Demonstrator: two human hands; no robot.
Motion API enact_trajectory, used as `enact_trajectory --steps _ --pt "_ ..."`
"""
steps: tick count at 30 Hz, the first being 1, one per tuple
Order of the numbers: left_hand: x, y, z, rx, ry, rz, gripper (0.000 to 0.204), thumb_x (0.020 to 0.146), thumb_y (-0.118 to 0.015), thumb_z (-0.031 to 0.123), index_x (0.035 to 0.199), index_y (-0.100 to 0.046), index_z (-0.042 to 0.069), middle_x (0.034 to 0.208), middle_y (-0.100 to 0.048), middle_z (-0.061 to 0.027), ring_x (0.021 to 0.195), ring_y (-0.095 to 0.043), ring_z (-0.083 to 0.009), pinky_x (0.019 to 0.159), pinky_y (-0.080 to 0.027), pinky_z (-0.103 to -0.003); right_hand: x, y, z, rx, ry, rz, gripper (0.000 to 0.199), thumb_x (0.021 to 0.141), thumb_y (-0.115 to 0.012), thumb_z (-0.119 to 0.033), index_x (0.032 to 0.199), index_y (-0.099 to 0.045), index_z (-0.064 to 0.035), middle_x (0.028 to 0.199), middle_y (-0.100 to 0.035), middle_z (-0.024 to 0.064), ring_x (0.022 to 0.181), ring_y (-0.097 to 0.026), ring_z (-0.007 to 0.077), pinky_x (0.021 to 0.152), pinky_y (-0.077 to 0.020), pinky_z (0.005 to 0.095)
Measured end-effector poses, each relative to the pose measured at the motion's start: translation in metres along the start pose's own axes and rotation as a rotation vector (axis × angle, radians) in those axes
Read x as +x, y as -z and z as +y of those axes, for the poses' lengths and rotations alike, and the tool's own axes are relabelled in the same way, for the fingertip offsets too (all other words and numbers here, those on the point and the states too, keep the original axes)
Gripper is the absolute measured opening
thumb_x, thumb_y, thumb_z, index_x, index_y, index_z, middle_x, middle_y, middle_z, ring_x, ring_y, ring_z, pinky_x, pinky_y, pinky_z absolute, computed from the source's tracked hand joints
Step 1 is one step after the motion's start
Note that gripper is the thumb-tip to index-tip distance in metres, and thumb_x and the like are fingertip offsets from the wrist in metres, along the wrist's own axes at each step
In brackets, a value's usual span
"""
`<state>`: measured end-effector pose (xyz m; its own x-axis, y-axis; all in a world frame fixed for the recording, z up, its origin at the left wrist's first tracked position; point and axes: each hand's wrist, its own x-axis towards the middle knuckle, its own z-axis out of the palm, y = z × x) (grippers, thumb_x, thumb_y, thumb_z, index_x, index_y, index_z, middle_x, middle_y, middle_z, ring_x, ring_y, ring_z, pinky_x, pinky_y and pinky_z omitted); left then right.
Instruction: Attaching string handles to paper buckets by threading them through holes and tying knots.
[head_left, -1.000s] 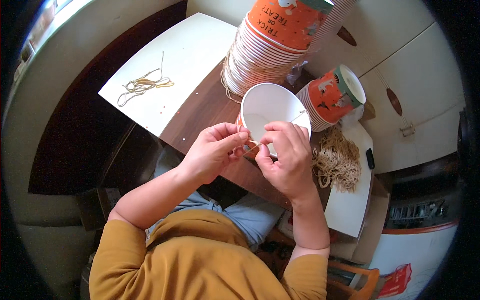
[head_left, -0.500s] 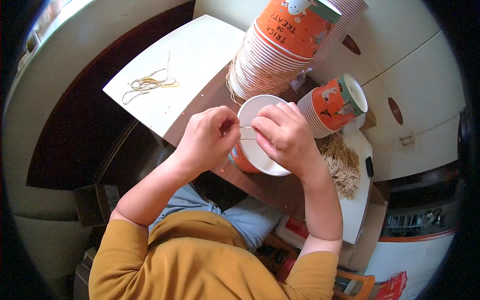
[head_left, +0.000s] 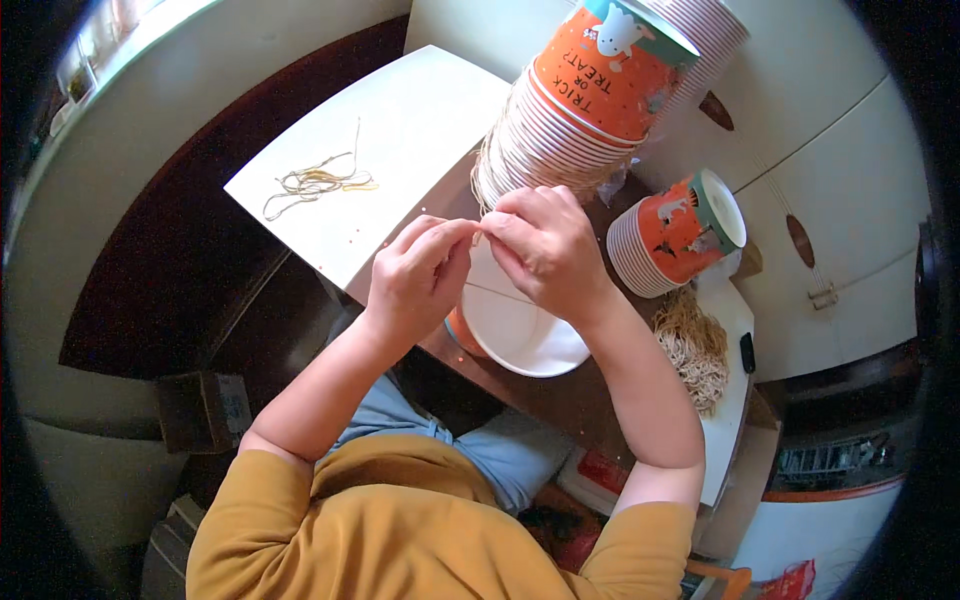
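Over the far rim of a paper bucket point(head_left: 530, 340) with a white inside, my two hands meet at their fingertips. My left hand point(head_left: 418, 272) is closed in a pinch, and so is my right hand point(head_left: 552, 250). A thin cord point(head_left: 500, 293) runs straight across the bucket's mouth. Its ends go up to the pinched fingers, which cover most of them. The bucket leans with its opening up toward me, and a strip of its orange outside shows under my left wrist.
Beyond my hands lies a tall stack of orange paper buckets point(head_left: 565, 125) with cords hanging along it. A shorter bucket stack point(head_left: 660, 235) stands to the right, above a heap of beige cords point(head_left: 692, 350). Loose cords point(head_left: 318, 183) lie on the white tabletop point(head_left: 400, 110) at left.
My hands have drawn together until the fingertips meet, closing the gap that showed a bit of cord. They sit nearer the bucket's far rim, and more of its inside shows.
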<state>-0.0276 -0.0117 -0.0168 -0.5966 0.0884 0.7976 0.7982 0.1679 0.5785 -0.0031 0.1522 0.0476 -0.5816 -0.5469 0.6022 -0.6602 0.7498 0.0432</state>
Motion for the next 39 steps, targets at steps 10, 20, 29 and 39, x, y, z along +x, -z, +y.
enact_trajectory --steps 10,20,29,39 --pt "0.002 0.01 -0.01 0.003 0.162 0.011 0.011 0.079 -0.07 -0.001 0.089 -0.068 0.003 0.071 -0.066 -0.0057 0.054 -0.056 -0.0082 0.05 -0.046 -0.022 0.005 -0.003 0.002 0.036 0.046 -0.013 0.015 0.073 -0.069 -0.01 0.086 -0.064 -0.0093 0.086 -0.059 0.0045 0.077 -0.058 0.0228 0.073 -0.0434 0.0375" --pt "0.001 0.011 -0.006 -0.156 0.238 -0.048 0.012 0.079 -0.071 -0.001 0.09 -0.069 0.001 0.082 -0.065 -0.006 0.058 -0.057 -0.0078 0.052 -0.047 -0.022 0.01 -0.003 0.001 0.066 0.023 -0.019 0.018 0.071 -0.072 -0.005 0.086 -0.063 -0.0081 0.087 -0.06 0.0046 0.076 -0.058 0.022 0.07 -0.0431 0.0357" --pt "-0.001 0.023 -0.014 -0.344 0.33 -0.26 0.012 0.081 -0.07 0.001 0.093 -0.071 0.001 0.083 -0.067 -0.007 0.07 -0.063 -0.0101 0.06 -0.049 -0.022 0.008 0.001 0.004 0.037 0.064 0.0 0.02 0.07 -0.074 -0.016 0.084 -0.06 -0.0097 0.084 -0.057 0.0035 0.075 -0.057 0.0221 0.07 -0.0427 0.037" --pt "0.005 0.031 -0.011 -0.368 0.399 -0.399 0.008 0.081 -0.069 0.003 0.089 -0.07 0.001 0.076 -0.062 -0.0029 0.062 -0.054 -0.0042 0.055 -0.043 -0.019 0.013 0.013 -0.001 -0.058 -0.005 -0.151 0.026 0.068 -0.076 -0.025 0.082 -0.06 -0.0107 0.083 -0.057 0.004 0.076 -0.056 0.0232 0.071 -0.0405 0.0388"
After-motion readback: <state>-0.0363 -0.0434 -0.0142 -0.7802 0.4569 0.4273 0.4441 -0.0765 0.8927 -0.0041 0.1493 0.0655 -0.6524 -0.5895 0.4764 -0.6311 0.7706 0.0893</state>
